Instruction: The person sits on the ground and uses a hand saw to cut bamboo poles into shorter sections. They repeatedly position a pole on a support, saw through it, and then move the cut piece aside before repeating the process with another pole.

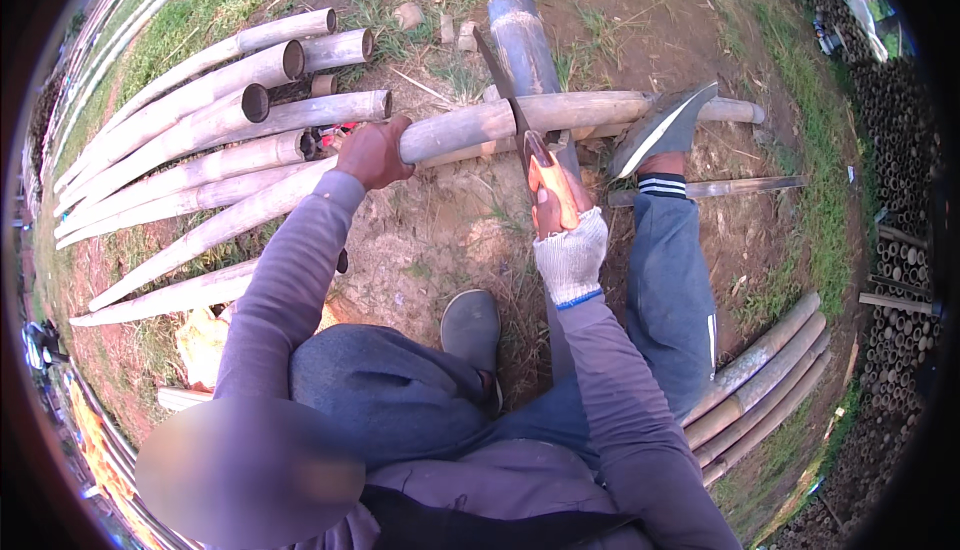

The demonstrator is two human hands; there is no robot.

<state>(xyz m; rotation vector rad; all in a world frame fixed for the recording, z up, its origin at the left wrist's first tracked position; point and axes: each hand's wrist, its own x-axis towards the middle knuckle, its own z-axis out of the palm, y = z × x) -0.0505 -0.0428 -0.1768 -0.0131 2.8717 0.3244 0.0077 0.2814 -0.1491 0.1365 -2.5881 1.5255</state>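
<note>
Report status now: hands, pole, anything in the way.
Left hand grips bamboo pole, left end. Right hand holds handsaw, set across pole. Gray shoe atop pole, right of handsaw, out of its path.

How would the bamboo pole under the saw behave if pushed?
The bamboo pole would probably roll if freed, being round, though the left hand and right shoe seem to steady it. It looks stiff, with no clear sag. It's likely light for its size if hollow like the open-ended poles nearby.
</note>
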